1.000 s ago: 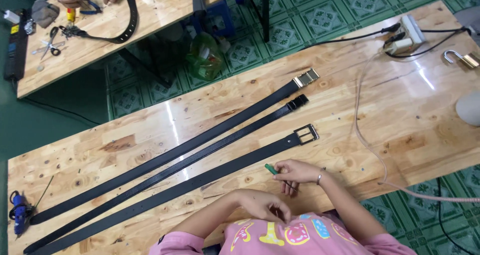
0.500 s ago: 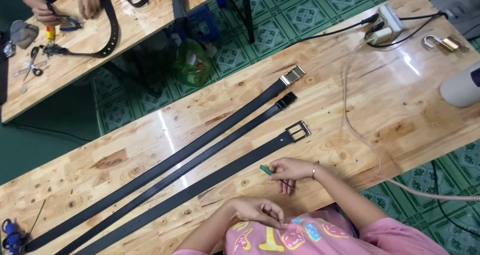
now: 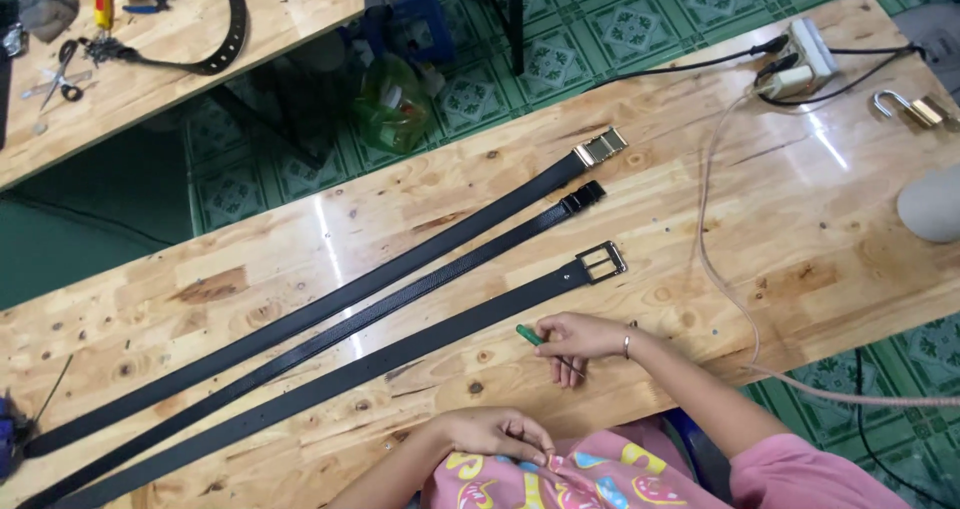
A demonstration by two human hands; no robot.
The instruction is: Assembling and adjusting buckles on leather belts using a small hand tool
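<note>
Three black belts lie side by side, slanting across a wooden table (image 3: 820, 259). The far belt (image 3: 400, 269) has a gold buckle, the middle belt (image 3: 420, 287) a black buckle, the near belt (image 3: 440, 337) a silver frame buckle. My right hand (image 3: 577, 339) rests on the table just in front of the near belt and holds a thin green-tipped tool (image 3: 530, 336). My left hand (image 3: 495, 434) sits at the table's near edge, fingers curled against my pink shirt, holding nothing I can make out.
A power strip (image 3: 800, 64) with cables, a brass padlock (image 3: 915, 109) and a grey rounded object (image 3: 930, 204) lie at the right. A pink cord (image 3: 720, 279) runs down the table. Another table (image 3: 150, 79) at top left carries scissors, tools and a belt.
The view has shifted slightly. My right hand stays by the near belt with the green tool, and my left hand stays at the table edge.
</note>
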